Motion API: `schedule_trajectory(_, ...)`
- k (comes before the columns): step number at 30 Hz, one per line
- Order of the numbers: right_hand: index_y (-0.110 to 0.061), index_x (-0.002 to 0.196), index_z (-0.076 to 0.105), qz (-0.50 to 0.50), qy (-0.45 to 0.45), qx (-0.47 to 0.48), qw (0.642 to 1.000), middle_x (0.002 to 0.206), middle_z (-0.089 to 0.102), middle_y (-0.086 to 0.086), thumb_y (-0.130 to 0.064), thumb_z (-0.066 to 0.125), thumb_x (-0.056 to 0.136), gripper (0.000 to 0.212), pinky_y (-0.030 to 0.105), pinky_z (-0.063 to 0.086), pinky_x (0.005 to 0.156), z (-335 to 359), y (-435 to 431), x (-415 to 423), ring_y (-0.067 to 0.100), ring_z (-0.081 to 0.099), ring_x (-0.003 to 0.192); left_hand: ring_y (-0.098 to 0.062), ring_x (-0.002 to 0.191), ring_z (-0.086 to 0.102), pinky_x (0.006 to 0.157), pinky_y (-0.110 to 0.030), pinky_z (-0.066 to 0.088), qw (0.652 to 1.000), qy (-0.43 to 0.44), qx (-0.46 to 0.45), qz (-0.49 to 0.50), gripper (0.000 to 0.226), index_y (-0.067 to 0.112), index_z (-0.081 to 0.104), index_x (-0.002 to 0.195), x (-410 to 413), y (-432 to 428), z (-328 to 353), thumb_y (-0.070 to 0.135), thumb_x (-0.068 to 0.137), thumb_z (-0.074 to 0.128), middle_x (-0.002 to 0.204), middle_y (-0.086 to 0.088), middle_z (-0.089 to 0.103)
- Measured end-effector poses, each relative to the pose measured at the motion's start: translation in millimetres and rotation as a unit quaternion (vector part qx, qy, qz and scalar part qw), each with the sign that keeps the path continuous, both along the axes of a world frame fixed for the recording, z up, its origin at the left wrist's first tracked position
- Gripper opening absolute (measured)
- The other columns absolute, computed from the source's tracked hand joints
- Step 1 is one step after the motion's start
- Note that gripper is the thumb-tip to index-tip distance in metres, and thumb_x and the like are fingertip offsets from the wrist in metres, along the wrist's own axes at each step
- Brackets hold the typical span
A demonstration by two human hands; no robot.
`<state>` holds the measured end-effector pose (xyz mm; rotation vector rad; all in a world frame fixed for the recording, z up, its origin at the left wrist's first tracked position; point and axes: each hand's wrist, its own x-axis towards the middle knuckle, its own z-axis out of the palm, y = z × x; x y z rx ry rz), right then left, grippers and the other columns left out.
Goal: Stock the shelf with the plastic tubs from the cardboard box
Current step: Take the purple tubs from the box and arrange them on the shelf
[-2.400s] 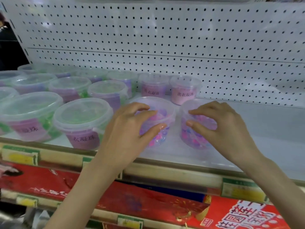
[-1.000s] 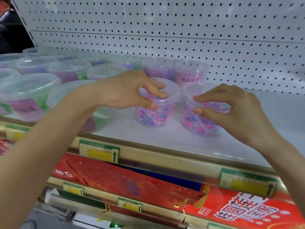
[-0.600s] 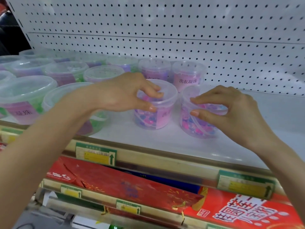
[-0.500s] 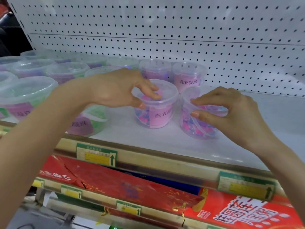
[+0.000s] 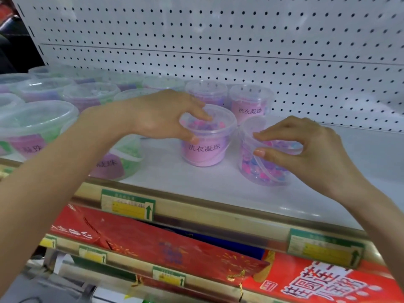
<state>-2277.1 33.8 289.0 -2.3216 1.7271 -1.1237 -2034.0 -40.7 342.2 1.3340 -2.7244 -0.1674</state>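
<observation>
A small clear plastic tub with a pink label [image 5: 206,149] stands upright on the white shelf [image 5: 218,189], about midway between its front edge and the back. The label faces forward and reads 洗衣凝珠 in dark characters. The left hand [image 5: 161,119] grips this tub at the top, with the fingers [image 5: 203,115] curled over the clear lid and the thumb pressed against the side just under the rim.

Just to its right, nearly touching, stands a second small clear plastic tub of pink, blue and purple beads [image 5: 262,169]. Its label is out of sight and its thin clear handle hangs down the front. The right hand [image 5: 306,154] pinches this tub's rim, forefinger on the lid and thumb on the wall below it.

Behind them, at the shelf's back edge against the white perforated back panel [image 5: 218,40], stand two more small tubs. The right one [image 5: 251,103] shows the same 洗衣凝珠 label; the left one [image 5: 206,91] is partly hidden.

Toward the shelf's left end sit larger clear lidded tubs of green beads [image 5: 32,125], whose purple labels show only 凝珠.

Green-and-yellow price tags with black up-arrows [image 5: 127,204] sit on the shelf's front edge, their print too blurred to read. Below lie red gift boxes [image 5: 153,241] with Chinese characters cut off by the frame.
</observation>
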Motion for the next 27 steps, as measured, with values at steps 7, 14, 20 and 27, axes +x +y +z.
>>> schedule_trajectory(7, -0.036, 0.094, 0.072, 0.009, 0.006, 0.003, 1.000, 0.097, 0.064, -0.020, -0.062, 0.057, 0.066, 0.041, 0.039, 0.043, 0.083, 3.3, 0.3, 0.5, 0.012, 0.057, 0.096, -0.014, 0.134, 0.035, 0.104, -0.022, 0.024, 1.000, 0.008, -0.006, 0.012, 0.060, 0.032, 0.047, 0.134, -6.1, -3.7, -7.8, 0.053, 0.079, 0.059, 0.145, 0.004, 0.042)
schedule_trajectory(14, -0.033, 0.091, 0.071, 0.052, -0.013, 0.097, 0.994, 0.104, 0.065, -0.017, -0.032, 0.075, 0.072, 0.020, 0.015, 0.039, 0.091, 15.4, -34.2, -4.9, 0.003, 0.059, 0.101, -0.021, 0.136, 0.034, 0.110, -0.033, 0.026, 0.998, -0.059, 0.021, 0.024, 0.057, 0.034, 0.043, 0.137, 2.9, -36.9, 1.0, 0.049, 0.084, 0.056, 0.148, 0.000, 0.038)
schedule_trajectory(20, -0.030, 0.098, 0.071, -0.015, -0.011, 0.110, 0.994, 0.111, 0.064, -0.012, -0.046, 0.064, 0.078, 0.026, 0.033, 0.043, 0.096, 32.7, -46.2, 11.6, 0.010, 0.057, 0.108, -0.021, 0.134, 0.033, 0.107, -0.029, 0.026, 0.998, -0.061, 0.028, 0.021, 0.057, 0.033, 0.039, 0.139, 13.4, -59.9, 0.4, 0.048, 0.086, 0.053, 0.148, 0.001, 0.038)
schedule_trajectory(27, -0.012, 0.107, 0.064, -0.066, 0.192, 0.143, 0.969, 0.118, 0.061, 0.005, -0.041, 0.055, 0.088, 0.036, 0.038, 0.041, 0.088, 35.9, -50.9, 36.2, 0.028, 0.054, 0.106, -0.020, 0.124, 0.044, 0.102, -0.026, 0.032, 0.998, -0.047, 0.023, -0.020, 0.057, 0.028, 0.042, 0.138, 18.8, -70.4, -2.3, 0.047, 0.086, 0.055, 0.138, -0.001, 0.049)
